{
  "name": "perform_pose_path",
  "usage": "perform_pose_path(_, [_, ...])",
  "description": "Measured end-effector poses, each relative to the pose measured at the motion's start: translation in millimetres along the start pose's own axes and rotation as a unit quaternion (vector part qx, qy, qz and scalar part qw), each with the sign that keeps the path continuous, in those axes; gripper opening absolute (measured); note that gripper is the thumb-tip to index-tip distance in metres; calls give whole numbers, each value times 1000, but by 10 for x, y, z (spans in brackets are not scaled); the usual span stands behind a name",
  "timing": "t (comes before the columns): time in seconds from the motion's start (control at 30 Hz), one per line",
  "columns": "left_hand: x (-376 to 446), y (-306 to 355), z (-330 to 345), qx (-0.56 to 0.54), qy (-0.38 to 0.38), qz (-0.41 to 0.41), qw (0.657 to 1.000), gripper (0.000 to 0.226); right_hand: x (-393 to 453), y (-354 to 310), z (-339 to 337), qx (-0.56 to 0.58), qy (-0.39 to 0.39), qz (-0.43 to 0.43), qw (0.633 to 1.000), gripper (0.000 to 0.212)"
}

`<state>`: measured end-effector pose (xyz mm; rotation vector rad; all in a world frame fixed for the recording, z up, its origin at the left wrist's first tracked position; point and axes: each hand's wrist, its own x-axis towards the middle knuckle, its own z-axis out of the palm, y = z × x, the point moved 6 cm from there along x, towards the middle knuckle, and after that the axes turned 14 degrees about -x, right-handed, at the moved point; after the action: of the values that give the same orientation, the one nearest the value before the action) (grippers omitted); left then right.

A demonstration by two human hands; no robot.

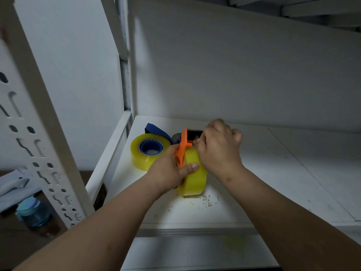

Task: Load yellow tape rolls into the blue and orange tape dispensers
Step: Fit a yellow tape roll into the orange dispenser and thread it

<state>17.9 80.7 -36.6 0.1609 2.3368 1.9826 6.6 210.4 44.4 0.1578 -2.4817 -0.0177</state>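
A yellow tape roll (195, 173) stands on edge on the white shelf (273, 182), mounted in the orange tape dispenser (183, 147). My left hand (170, 171) grips the roll and dispenser from the left, thumb across the roll's face. My right hand (220, 147) is closed at the dispenser's top end near its dark cutter, pinching what looks like the tape end. Behind and to the left, a second yellow tape roll (144, 153) lies flat on the hub of the blue tape dispenser (156, 132).
A white slotted shelf upright (39, 133) rises at the left. Below it, off the shelf, stand a blue-lidded jar (33, 212) and folded cloth. The shelf's back wall is close behind the dispensers. Small debris specks lie in front of the roll.
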Motion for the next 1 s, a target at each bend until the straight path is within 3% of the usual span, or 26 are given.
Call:
perform_pose_path(0.33, [118, -8, -130, 33, 20, -15, 999, 65, 100, -226, -112, -41, 57, -103, 992, 10])
perform_pose_path(0.63, [199, -20, -166, -57, 3, -103, 993, 57, 186, -172, -53, -42, 22, -121, 992, 16])
perform_pose_path(0.87, [252, 53, -164, 51, 51, -47, 996, 54, 290, -164, -53, -68, -82, -176, 979, 17])
perform_pose_path(1.0, [250, 135, -146, 139, 54, -9, 989, 44, 269, -200, -113, -134, -65, -192, 970, 19])
